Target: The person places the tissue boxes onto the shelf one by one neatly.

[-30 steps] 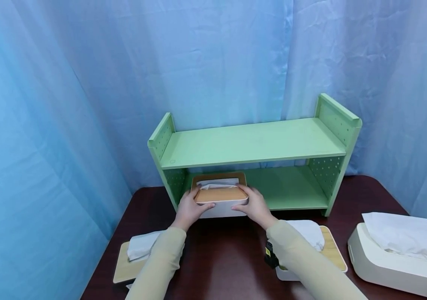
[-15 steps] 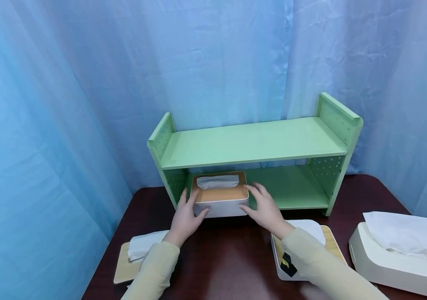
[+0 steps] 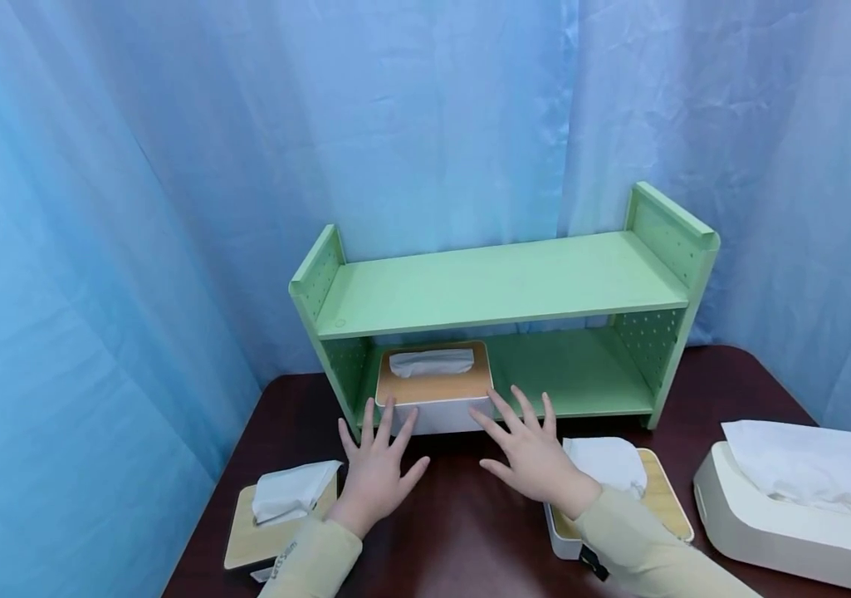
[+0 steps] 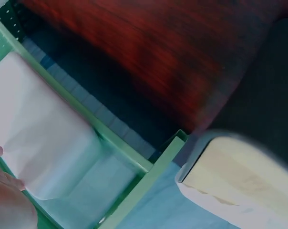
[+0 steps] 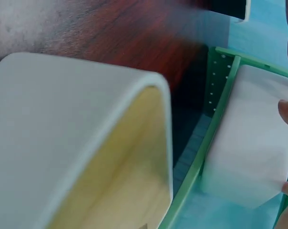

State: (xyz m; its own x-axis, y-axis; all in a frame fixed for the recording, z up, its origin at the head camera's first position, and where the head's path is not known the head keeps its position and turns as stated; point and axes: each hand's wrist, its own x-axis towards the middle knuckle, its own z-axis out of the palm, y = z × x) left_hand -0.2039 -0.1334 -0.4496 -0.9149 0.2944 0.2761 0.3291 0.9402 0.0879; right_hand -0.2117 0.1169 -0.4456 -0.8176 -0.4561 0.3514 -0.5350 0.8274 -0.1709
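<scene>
A white tissue box with a wooden lid (image 3: 436, 388) sits on the lower left of the green two-tier shelf (image 3: 507, 282), a folded tissue showing in its slot. My left hand (image 3: 376, 475) is spread just in front of the box's left half, fingers extended and holding nothing. Facing it, my right hand (image 3: 533, 455) has fingers spread near the box's front right corner and is likewise bare. In the left wrist view the box's white side (image 4: 44, 124) stands within the shelf frame, with a few fingers at the edge of the picture.
At left on the dark red table (image 3: 462, 531) lies a wooden-topped tissue box (image 3: 253, 531). Another wooden-topped tissue box (image 3: 666, 498) stands under my right forearm. A larger cream tissue box (image 3: 791, 540) is at the far right. Blue curtains (image 3: 425, 124) hang behind the shelf.
Both hands have let go of the tissue box and drawn back toward me, their fingers spreading apart. The box stays on the lower shelf.
</scene>
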